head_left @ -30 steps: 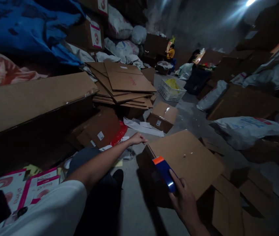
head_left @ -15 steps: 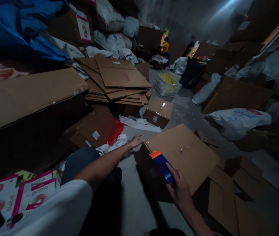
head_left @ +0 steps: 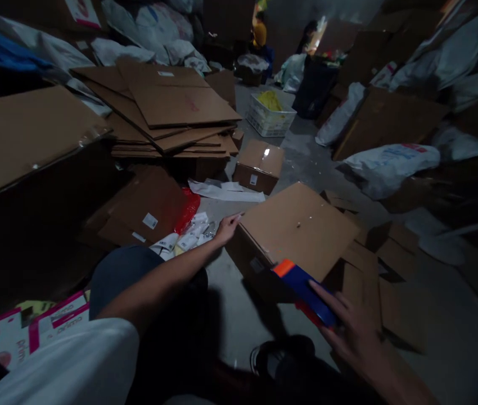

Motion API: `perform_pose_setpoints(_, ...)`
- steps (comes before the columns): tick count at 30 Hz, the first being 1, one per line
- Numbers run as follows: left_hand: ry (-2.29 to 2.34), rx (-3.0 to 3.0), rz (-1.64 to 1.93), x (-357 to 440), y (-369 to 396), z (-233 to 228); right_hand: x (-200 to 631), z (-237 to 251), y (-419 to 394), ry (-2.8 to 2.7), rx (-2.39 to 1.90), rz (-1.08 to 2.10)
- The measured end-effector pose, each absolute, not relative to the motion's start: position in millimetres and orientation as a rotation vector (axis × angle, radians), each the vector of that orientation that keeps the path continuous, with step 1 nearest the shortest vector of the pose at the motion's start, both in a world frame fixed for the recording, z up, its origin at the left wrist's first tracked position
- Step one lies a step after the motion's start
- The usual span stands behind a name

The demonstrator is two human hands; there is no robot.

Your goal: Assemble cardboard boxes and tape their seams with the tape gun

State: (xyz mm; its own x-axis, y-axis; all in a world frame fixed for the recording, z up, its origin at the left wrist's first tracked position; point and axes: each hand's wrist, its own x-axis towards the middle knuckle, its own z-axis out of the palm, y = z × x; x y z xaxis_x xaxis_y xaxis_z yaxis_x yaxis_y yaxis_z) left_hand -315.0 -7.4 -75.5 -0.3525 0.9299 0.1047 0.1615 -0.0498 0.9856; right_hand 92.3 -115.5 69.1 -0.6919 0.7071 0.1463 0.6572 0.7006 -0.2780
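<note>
Just in front of the person's knees, a large brown cardboard box (head_left: 298,225) stood on the grey floor with its broad top upward, probably set that near so that both arms could reach its closest edge. At the left corner of the box was the bare left hand (head_left: 227,228), fingers bent and drawn nearly together; it seemed placed there to steady that corner, though whether it pinched the cardboard or something thin along the edge could not be told in the dim light.

Near the right end of the same edge, the bare right hand (head_left: 355,332) was closed around a blue hand-held tool with an orange end (head_left: 306,292), likely a tape dispenser. One finger lay along the blue body and the thumb came from beneath, a grip that looked chosen for aiming the orange end at the box's edge; whether that end touched the cardboard was unclear.

Beyond the box sat a smaller brown carton with a shiny strip on top (head_left: 260,166), and farther beyond, a white plastic lattice crate (head_left: 264,125) with yellow material inside. To the left of the box lay crumpled white printed papers (head_left: 192,233) and a red plastic bag (head_left: 188,211); to its right, loose brown cardboard pieces (head_left: 363,275).
</note>
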Motion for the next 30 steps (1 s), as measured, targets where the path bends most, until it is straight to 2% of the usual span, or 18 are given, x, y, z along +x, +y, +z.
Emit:
perform_pose_setpoints(4,1.539,1.199,1.444,-315.5,-5.4,-79.7,198.9,83.2,-163.2,-2.752,-1.184,0.053)
perform_pose_setpoints(7,1.569,1.269,1.431,-314.7,-5.8,-82.3,230.0,70.3,-180.7,-2.758,-1.265,0.096)
perform_pose_setpoints(11,1.606,1.344,1.408,-316.5,-4.9,-84.2,220.8,54.2,-171.6,-2.738,-1.304,0.253)
perform_pose_setpoints(15,1.659,1.419,1.351,-320.3,-5.1,-78.4,202.1,57.9,-159.2,-2.734,-1.289,0.352)
perform_pose_setpoints(21,2.139,1.713,1.278,-275.8,-26.0,-41.1,188.7,57.3,-157.5,-2.726,-1.275,0.425)
perform_pose_setpoints(23,1.932,2.130,1.162,-234.4,-43.2,-32.8,189.4,53.5,-157.6,-2.716,-1.290,0.440)
perform_pose_setpoints(26,1.246,2.699,0.757,-167.3,-72.2,-34.7,192.4,52.0,-159.2,-2.715,-1.321,0.475)
perform_pose_setpoints(30,1.169,2.877,0.564,-119.2,-89.9,-52.9,194.7,63.0,-163.7,-2.748,-1.336,0.568)
